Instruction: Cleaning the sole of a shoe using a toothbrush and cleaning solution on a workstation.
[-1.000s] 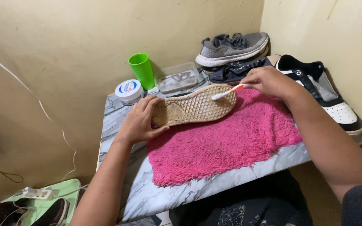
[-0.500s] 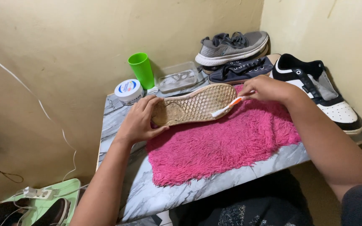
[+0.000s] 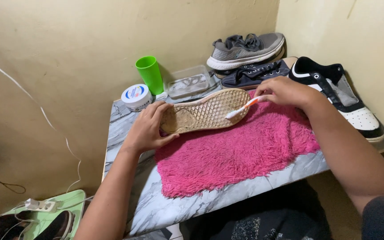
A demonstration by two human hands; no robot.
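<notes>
One shoe in hand: a tan, waffle-patterned rubber sole (image 3: pixel 205 112) faces up, shoe upside down, lying on the top edge of a shaggy pink mat (image 3: pixel 241 146). Upper is hidden under the sole, so colour and type can't be told.

Left hand (image 3: pixel 150 129) is curled round the heel end of the sole, fingers over the far edge, thumb on the near edge. Firm grip, hand mostly closed.

Right hand (image 3: pixel 285 92) is pinched shut on one toothbrush with a white and orange handle (image 3: pixel 242 109). White bristle head touches the sole near the toe end, on the near edge. Handle runs up and right into the fingers.

Surface: one small table with a grey-white marble-pattern top (image 3: pixel 201 202), pushed into a corner of yellow walls. The mat covers most of it.

Count of the rest on the table:
- 1 green plastic cup (image 3: pixel 150 74), upright, against the back wall.
- 1 round white tub with a blue and white lid (image 3: pixel 137 97), just left of and in front of the cup.
- 1 clear rectangular plastic container (image 3: pixel 188 82), right of the cup, behind the sole.
- 3 other shoes at the back right: 1 grey mesh sneaker (image 3: pixel 246 51) stacked on 1 dark navy lace-up canvas shoe (image 3: pixel 254 74), and 1 black and white leather sneaker (image 3: pixel 341 95) beside them along the right wall, partly behind the right forearm.

Floor, lower left: 1 light green tray (image 3: pixel 67 202) with 1 white power strip (image 3: pixel 38 205) and loose white cables; possibly a dark shoe on it too, cropped by the frame.
</notes>
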